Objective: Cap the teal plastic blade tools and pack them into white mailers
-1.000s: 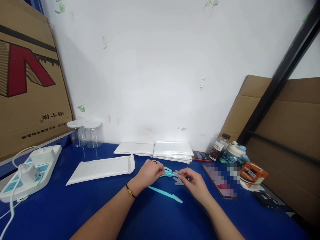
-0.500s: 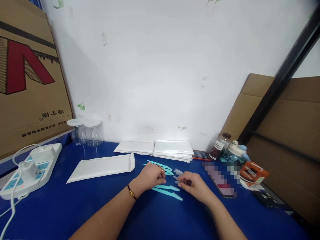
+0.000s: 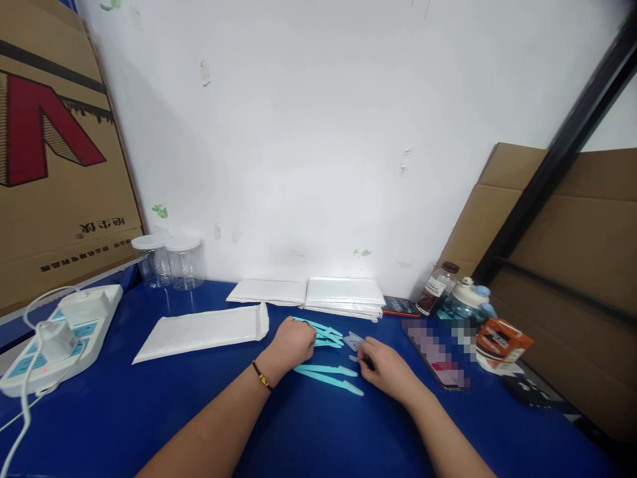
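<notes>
Turquoise eyebrow razors (image 3: 328, 335) lie in a loose pile on the blue table. Two more razors (image 3: 333, 380) rest apart, nearer to me. My left hand (image 3: 294, 342) curls closed over the handle ends of the pile and appears to grip a razor, though its fingertips are largely hidden. Small clear blade caps (image 3: 352, 340) sit just right of the razor blades. Beside them my right hand (image 3: 381, 362) is closed in a pinch, a clear cap (image 3: 353, 358) showing at its fingertips.
A white padded envelope (image 3: 204, 333) lies to the left, with stacked envelopes (image 3: 343, 299) by the wall. Far left are a power strip (image 3: 94, 345) and clear jars (image 3: 184, 265). A phone (image 3: 432, 355), bottle (image 3: 438, 289), water jug (image 3: 465, 302) and orange box (image 3: 502, 342) stand right.
My left hand has shifted slightly left and its fingers have curled in over the razor handles. My right hand has moved slightly right, uncovering more of the clear caps.
</notes>
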The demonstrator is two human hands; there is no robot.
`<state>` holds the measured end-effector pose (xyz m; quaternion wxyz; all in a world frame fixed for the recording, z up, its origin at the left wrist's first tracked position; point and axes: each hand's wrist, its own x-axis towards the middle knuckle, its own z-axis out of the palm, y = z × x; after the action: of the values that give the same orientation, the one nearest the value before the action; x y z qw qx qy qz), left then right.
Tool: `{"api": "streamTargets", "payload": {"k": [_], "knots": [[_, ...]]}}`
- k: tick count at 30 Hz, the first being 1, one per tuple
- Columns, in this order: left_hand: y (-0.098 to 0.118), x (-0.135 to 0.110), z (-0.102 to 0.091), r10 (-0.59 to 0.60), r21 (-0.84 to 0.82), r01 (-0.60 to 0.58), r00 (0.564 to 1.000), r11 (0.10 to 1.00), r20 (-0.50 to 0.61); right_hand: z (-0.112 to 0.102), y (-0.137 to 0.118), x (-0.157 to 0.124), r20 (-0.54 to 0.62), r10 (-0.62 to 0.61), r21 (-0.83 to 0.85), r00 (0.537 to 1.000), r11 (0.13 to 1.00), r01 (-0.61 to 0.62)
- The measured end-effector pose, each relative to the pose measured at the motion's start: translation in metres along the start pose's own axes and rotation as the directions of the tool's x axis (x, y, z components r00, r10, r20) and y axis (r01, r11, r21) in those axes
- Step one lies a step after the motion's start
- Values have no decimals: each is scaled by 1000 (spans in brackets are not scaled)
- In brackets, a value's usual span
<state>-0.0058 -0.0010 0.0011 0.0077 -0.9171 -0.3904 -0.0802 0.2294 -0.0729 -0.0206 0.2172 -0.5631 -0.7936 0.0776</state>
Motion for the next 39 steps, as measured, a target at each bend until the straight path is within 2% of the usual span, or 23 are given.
{"api": "streamTargets", "payload": {"k": [4, 7, 10, 13, 16, 19, 22, 29, 36, 39], "knots": [[1, -1, 0, 14, -92, -17, 999, 996, -42, -3, -4, 0, -15, 31, 150, 999, 988, -28], [2, -3, -1, 17, -239, -18, 1000, 971, -5, -8, -5, 0, -56, 61, 261, 997, 964, -45], [4, -4, -5, 32, -383, -17, 999, 924, 33, -13, -7, 0, -143, 52, 278, 988, 960, -11], [5, -6, -11, 100, -489, -69, 994, 869, 37, -18, -9, -2, -238, 39, 287, 971, 957, 32], [7, -7, -16, 188, -552, -131, 981, 824, 48, -19, -11, -3, -280, 23, 309, 960, 949, 68], [8, -7, -16, 217, -567, -148, 975, 811, 57, -18, -13, -3, -290, -10, 306, 957, 946, 102], [8, -7, -15, 226, -547, -157, 972, 822, 61, -17, -15, -2, -271, -25, 299, 962, 948, 109], [8, -7, -17, 218, -512, -158, 974, 844, 59, -18, -15, -2, -252, 48, 331, 967, 943, 40], [11, -7, -11, 286, -503, -197, 952, 841, 106, -11, -18, -2, -57, -15, 358, 998, 933, 34], [4, -4, -5, 219, -393, -182, 974, 902, 52, -14, -15, -4, 60, -23, 340, 998, 940, 2]]}}
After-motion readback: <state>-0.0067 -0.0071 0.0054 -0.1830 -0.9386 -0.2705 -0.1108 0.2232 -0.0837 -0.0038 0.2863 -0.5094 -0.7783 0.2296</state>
